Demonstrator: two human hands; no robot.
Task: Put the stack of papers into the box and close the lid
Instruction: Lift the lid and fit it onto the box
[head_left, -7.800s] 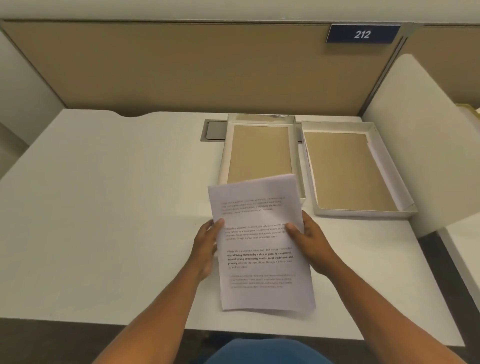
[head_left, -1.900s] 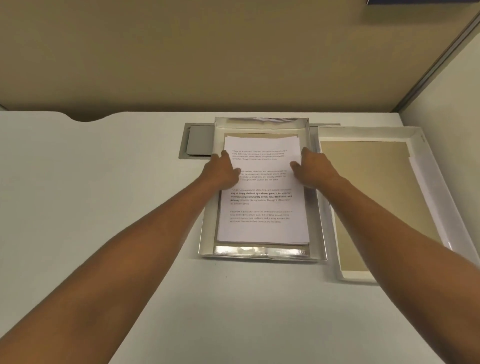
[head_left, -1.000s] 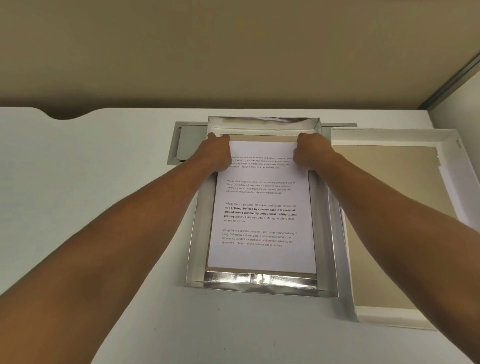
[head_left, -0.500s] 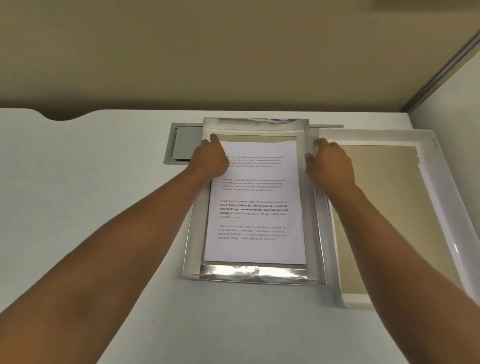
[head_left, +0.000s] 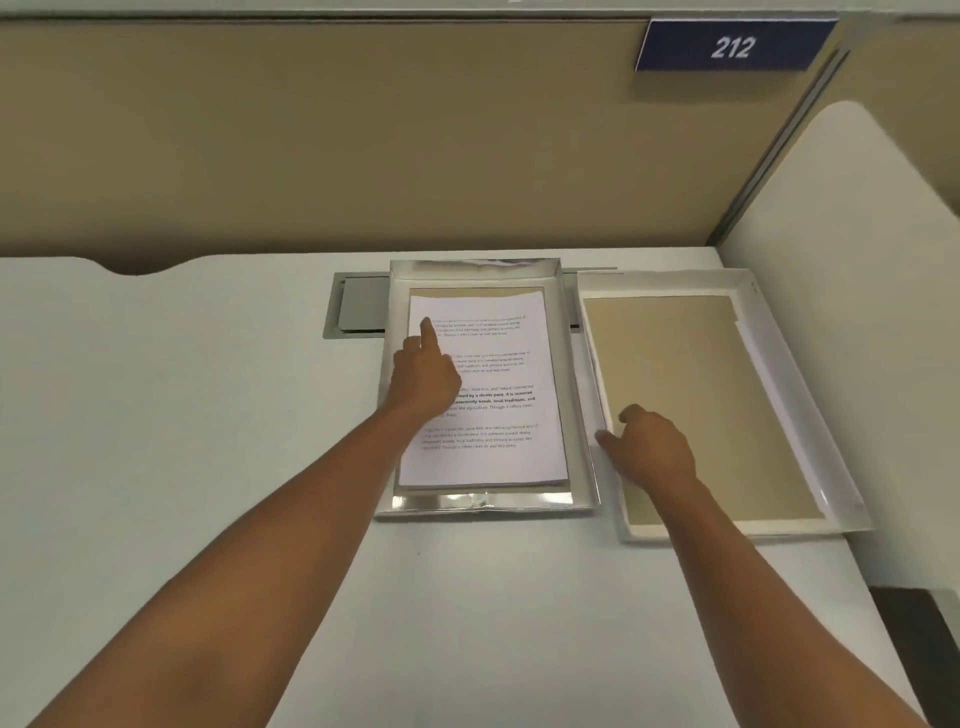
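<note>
The stack of printed white papers (head_left: 498, 415) lies flat inside the shallow box (head_left: 579, 395) with shiny silver walls, at the desk's middle back. My left hand (head_left: 423, 379) rests on the papers' left side, index finger stretched toward the top left corner. The lid (head_left: 779, 395), a white tray with a brown inside, lies upturned just right of the box. My right hand (head_left: 649, 447) sits at the lid's left wall, thumb outside and fingers curled over the rim; whether it grips the wall is unclear.
A grey cable hatch (head_left: 358, 306) is set in the white desk (head_left: 208, 415) behind the box's left side. A tan partition (head_left: 363, 130) with a blue "212" sign (head_left: 732, 47) backs the desk. A white side panel (head_left: 857, 218) stands at right.
My right hand has left the box's far right corner and come back to the lid's left wall. My left hand slid down the papers. The view has pulled back.
</note>
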